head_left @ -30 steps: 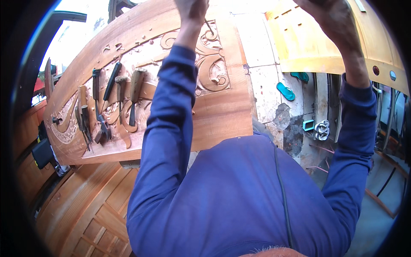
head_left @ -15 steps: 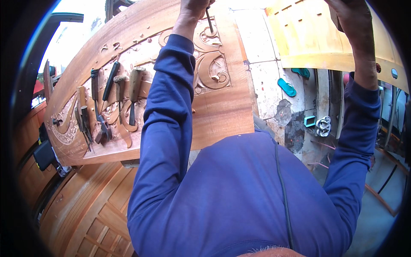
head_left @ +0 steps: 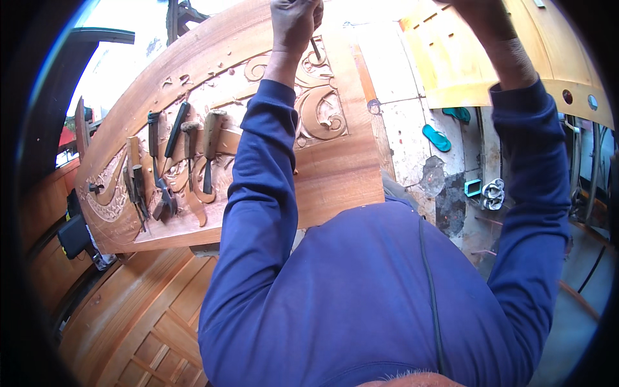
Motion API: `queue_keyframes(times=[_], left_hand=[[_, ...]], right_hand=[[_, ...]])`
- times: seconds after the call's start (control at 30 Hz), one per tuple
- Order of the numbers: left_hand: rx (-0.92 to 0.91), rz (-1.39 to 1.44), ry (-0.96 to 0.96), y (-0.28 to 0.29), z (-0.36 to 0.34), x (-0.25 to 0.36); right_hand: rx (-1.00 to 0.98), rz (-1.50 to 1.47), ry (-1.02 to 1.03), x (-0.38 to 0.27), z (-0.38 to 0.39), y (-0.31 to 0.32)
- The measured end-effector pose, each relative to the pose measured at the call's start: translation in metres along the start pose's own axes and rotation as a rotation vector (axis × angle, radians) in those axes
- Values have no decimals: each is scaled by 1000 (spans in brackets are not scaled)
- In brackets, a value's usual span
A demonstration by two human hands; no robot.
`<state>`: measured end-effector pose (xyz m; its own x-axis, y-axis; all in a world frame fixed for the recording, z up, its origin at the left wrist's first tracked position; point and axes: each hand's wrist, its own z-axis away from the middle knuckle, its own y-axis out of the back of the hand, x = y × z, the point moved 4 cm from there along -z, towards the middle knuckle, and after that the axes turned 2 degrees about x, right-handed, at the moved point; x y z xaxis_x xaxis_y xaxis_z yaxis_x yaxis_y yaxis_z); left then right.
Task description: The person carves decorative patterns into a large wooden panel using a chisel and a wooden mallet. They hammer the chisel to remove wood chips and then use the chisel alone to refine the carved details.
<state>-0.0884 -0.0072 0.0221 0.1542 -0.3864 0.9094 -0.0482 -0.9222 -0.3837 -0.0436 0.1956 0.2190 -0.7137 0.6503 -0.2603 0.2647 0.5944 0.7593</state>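
My left hand (head_left: pixel 295 24) is closed around a carving chisel (head_left: pixel 315 49), whose thin dark shaft points down onto the scrollwork of a carved wooden panel (head_left: pixel 335 177). The handle is mostly hidden in the fist. At the top edge, my right hand (head_left: pixel 480 16) is raised, off to the right of the panel. Its fingers lie beyond the picture, so what they hold cannot be seen. Several chisels and gouges lie on the left of the carving, among them one with a thick wooden handle (head_left: pixel 213 132) and one with a black handle (head_left: pixel 176 129).
Wood chips are scattered over the panel. Panelled doors (head_left: pixel 155 322) lie below left, and a pale wooden board (head_left: pixel 445 71) stands at the upper right. On the floor are green sandals (head_left: pixel 437 138), a turquoise frame-like object (head_left: pixel 472 188) and a white strappy thing (head_left: pixel 493 194).
My right hand has swung leftward and up, toward my left hand. The dark object seen by it before is out of view. My left hand stays on the chisel; the whole view has shifted slightly.
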Motion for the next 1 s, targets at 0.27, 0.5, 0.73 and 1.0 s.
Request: queue_keyframes(times=[0.27,0.5,0.73,1.0], left_hand=[[-20,23,96,7,3,-10],[-140,100,-197,36,54,26],[189,126,-195,26,41,15],[441,62,-141,2,24,9]], right_hand=[[-16,-61,-78,7,15,-19],[-170,75,-70,-10,39,-3],[112,-114,-13,10,90,21],[280,-222,-308,25,76,56]])
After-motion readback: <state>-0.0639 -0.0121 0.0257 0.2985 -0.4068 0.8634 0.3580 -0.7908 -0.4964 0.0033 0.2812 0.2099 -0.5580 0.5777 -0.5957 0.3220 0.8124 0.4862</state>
